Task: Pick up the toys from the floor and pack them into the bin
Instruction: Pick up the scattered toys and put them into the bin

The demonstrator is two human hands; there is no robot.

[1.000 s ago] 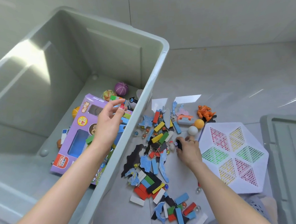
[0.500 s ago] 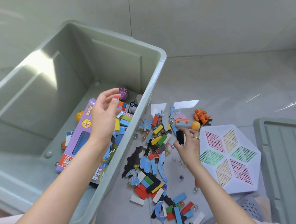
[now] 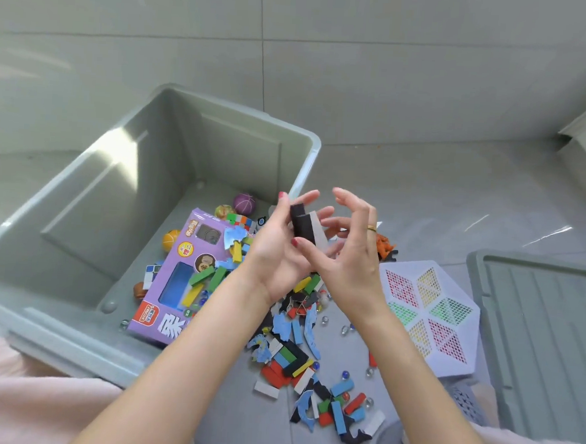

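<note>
Over the bin's right rim, my left hand (image 3: 276, 255) holds a black block (image 3: 300, 224) upright between thumb and fingers, with a white piece behind it. My right hand (image 3: 349, 259) is just to its right. Its thumb touches the lower end of the block and its fingers are spread and loosely curved, holding nothing. The grey-green bin (image 3: 306, 174) lies to the left and holds a purple toy box (image 3: 175, 279), small balls and coloured blocks. A pile of coloured blocks, puzzle pieces and marbles (image 3: 293, 355) lies on the floor under my hands.
A white hexagonal board (image 3: 430, 316) with coloured mesh diamonds lies on the floor to the right. The grey bin lid (image 3: 535, 339) is beyond it. An orange figure (image 3: 384, 246) lies behind my right hand. Grey floor tiles stretch behind the bin.
My right hand lifted the black block from the floor pile and brought it up to my left hand. The left hand came out of the bin to take it.
</note>
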